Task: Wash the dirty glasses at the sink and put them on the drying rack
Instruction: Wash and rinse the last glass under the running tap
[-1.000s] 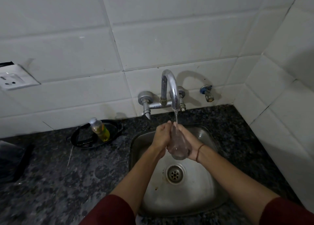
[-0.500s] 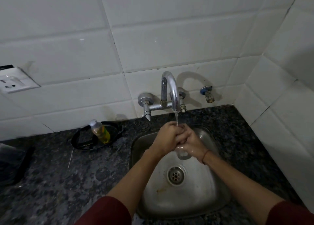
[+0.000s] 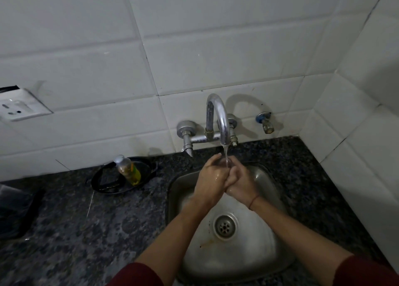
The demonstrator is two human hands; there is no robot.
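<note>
A clear glass [image 3: 223, 160], nearly hidden, sat between your hands under the thin stream from the tap [image 3: 218, 117], above the steel sink [image 3: 269, 177]. Your left hand [image 3: 212, 177] and right hand [image 3: 240, 183] both curled round it, fingers overlapping. Left of the sink on the dark stone bench [image 3: 86, 231], a bottle [image 3: 128, 170] of yellow liquid leaned in a black dish [image 3: 103, 183].

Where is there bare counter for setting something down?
Widest: counter between sink, black tray and dark object at the left edge. Narrower strip between sink and right wall. Crowded: under the faucet, where left hand and right hand hold the glass.
</note>
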